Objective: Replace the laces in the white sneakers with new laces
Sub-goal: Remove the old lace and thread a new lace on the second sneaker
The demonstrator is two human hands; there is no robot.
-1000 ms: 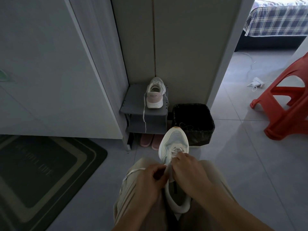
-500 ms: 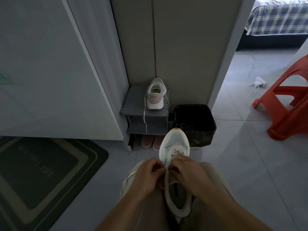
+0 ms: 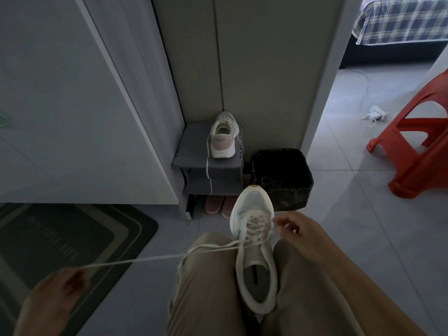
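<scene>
Right now the white mesh sneaker (image 3: 254, 251) lies in your lap, wedged between your two thighs in beige trousers (image 3: 208, 294), toe pointing away from you and heel opening facing up toward you. Your left hand (image 3: 60, 289) is out low to your left, its fingers curled round one end of the flat white lace (image 3: 145, 259), though the hand is blurred. That strand runs taut from the sneaker's eyelets across your left thigh to the hand. Your right hand (image 3: 298, 229) sits just beside the toe end, thumb and forefinger pinching another stretch of the lace close to the front eyelets. The two hands are well apart.

Ahead, a second white sneaker (image 3: 223, 139) stands on top of a small grey shelf rack (image 3: 194, 151), heel toward you, one lace end hanging over the edge. Pink slippers (image 3: 214, 204) sit under the rack, and a black square bin (image 3: 283, 190) stands just to its right. A red plastic stool (image 3: 417, 146) is off to your right, a dark doormat (image 3: 60, 238) to your left.
</scene>
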